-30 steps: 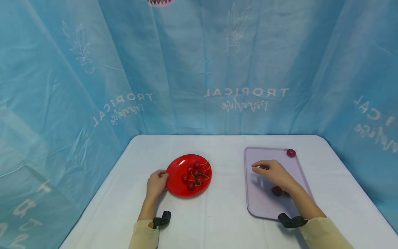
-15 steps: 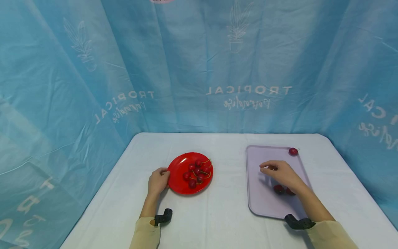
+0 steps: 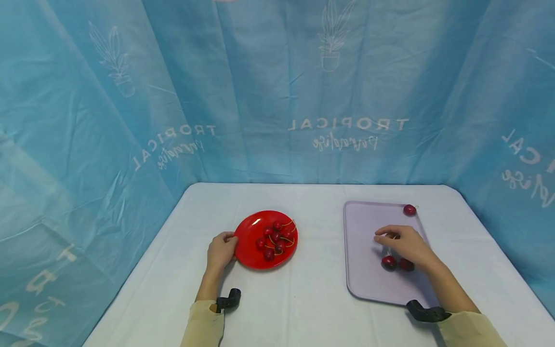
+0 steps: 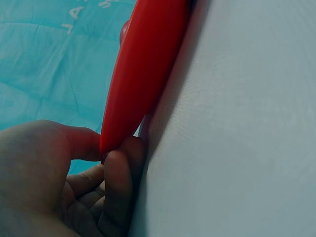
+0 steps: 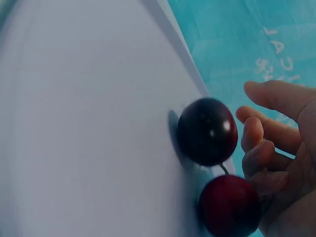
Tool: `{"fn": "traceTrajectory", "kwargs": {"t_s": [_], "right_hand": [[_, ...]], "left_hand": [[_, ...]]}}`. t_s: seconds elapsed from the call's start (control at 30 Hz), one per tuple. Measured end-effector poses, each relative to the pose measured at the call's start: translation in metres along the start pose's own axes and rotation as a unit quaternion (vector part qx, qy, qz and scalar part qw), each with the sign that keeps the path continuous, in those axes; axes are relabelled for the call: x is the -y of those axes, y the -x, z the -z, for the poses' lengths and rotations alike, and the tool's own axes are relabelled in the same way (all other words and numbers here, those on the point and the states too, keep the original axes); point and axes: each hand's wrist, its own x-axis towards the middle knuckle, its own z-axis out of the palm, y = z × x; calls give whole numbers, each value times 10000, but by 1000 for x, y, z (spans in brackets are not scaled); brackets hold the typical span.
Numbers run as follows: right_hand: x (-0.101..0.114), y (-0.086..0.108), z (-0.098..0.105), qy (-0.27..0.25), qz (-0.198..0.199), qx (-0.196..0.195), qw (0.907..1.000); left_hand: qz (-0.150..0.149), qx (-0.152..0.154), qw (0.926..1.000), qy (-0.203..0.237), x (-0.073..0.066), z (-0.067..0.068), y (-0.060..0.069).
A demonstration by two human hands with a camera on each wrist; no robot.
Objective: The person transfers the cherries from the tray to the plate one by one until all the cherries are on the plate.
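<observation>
My left hand (image 3: 221,250) pinches the left rim of a red plate (image 3: 246,243). In the left wrist view the thumb lies on the upper side of the plate (image 4: 143,64) and fingers are under its edge. Several red cherries (image 3: 275,236) with stems lie on the plate's right half. My right hand (image 3: 406,245) hovers over a pale purple tray (image 3: 364,277), holding nothing, its thumb and forefinger apart. Below it, two dark red cherries, one on the left (image 3: 389,262) and one on the right (image 3: 406,264), rest on the tray; the right wrist view shows both close to the fingers (image 5: 259,153).
Another cherry (image 3: 409,210) lies at the tray's far right corner. White cloth (image 3: 316,270) covers the table, with bare cloth between plate and tray. A blue printed curtain (image 3: 269,96) hangs behind and at both sides.
My right hand has moved rightward over the tray, and the two cherries below it show more fully. The left hand keeps its grip on the plate. The head view has shifted slightly.
</observation>
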Motion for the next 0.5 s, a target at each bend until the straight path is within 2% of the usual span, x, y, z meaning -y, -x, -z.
{"fn": "traceTrajectory", "kwargs": {"t_s": [0.5], "right_hand": [[-19,12,10,386,-143,99,9991]], "left_hand": [[0,72,10000,29,-1,1,0]]}}
